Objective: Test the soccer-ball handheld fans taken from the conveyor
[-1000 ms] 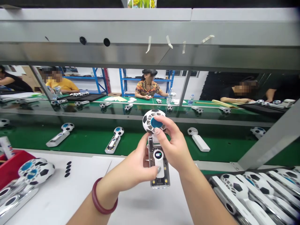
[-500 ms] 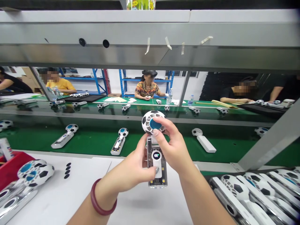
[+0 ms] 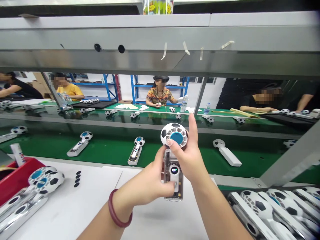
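Note:
A handheld fan with a football-patterned head and a clear body stands upright in front of me, its round display lit with 100. My left hand is wrapped round the body, the thumb on the button area below the display. Against the right side of the football head rests my right hand, its thumb at the lower rim of the blue centre and one finger pointing up. Its other fingers are hidden behind the fan.
More fans lie on the green conveyor. Several fans fill a black tray at right. Others lie beside a red bin at left, near black oval stickers. A metal shelf spans above; people sit opposite.
My right index finger has lifted off the blue centre and now points up. The view has shifted a little, so the scene and fan appear further right.

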`<action>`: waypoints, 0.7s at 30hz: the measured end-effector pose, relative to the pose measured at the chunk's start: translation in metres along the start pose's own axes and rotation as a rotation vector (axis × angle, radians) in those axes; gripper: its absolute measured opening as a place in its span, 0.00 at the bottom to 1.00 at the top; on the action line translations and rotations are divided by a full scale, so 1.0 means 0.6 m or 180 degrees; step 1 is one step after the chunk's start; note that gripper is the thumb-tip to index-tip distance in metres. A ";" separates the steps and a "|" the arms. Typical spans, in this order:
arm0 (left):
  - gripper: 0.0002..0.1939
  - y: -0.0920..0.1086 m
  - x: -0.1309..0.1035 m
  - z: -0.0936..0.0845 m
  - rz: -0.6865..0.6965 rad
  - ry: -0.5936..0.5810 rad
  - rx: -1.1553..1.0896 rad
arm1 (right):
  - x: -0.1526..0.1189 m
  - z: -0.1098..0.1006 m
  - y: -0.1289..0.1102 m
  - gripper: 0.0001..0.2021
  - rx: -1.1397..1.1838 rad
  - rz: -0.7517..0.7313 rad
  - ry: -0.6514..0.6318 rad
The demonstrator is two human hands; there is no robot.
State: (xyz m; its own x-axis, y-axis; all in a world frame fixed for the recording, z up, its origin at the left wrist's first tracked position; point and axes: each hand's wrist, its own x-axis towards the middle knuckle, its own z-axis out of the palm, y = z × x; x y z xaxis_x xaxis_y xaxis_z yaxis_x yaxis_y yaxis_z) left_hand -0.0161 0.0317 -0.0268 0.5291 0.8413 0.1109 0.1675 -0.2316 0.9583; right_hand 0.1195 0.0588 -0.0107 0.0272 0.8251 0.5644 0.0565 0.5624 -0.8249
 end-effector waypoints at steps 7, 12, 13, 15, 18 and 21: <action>0.42 0.002 0.007 0.004 -0.0142 0.0179 0.0224 | 0.007 0.009 0.024 0.51 0.1194 0.0910 -0.0219; 0.39 -0.005 0.009 0.001 -0.0254 0.0339 0.0768 | 0.015 -0.002 0.059 0.27 0.1631 0.1705 -0.1667; 0.39 -0.006 0.009 -0.001 -0.0265 0.0361 0.0914 | 0.018 -0.003 0.066 0.22 0.1609 0.1760 -0.1891; 0.39 -0.005 0.006 -0.008 -0.0217 0.0489 0.1171 | 0.025 -0.003 0.074 0.19 0.1345 0.1563 -0.1793; 0.38 0.007 -0.008 -0.030 -0.0127 0.1010 0.1346 | 0.029 -0.012 0.054 0.21 0.0859 0.0950 -0.0671; 0.34 0.021 -0.022 -0.063 -0.0178 0.1608 0.1326 | 0.016 -0.048 0.002 0.14 0.1181 0.0423 0.0216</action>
State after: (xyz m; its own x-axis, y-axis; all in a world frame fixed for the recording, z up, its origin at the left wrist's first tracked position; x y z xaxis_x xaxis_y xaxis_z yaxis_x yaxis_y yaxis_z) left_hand -0.0524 0.0364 -0.0059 0.0714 0.9599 0.2711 0.5452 -0.2651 0.7953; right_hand 0.1488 0.0657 -0.0054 0.0765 0.8935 0.4426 -0.3161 0.4427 -0.8391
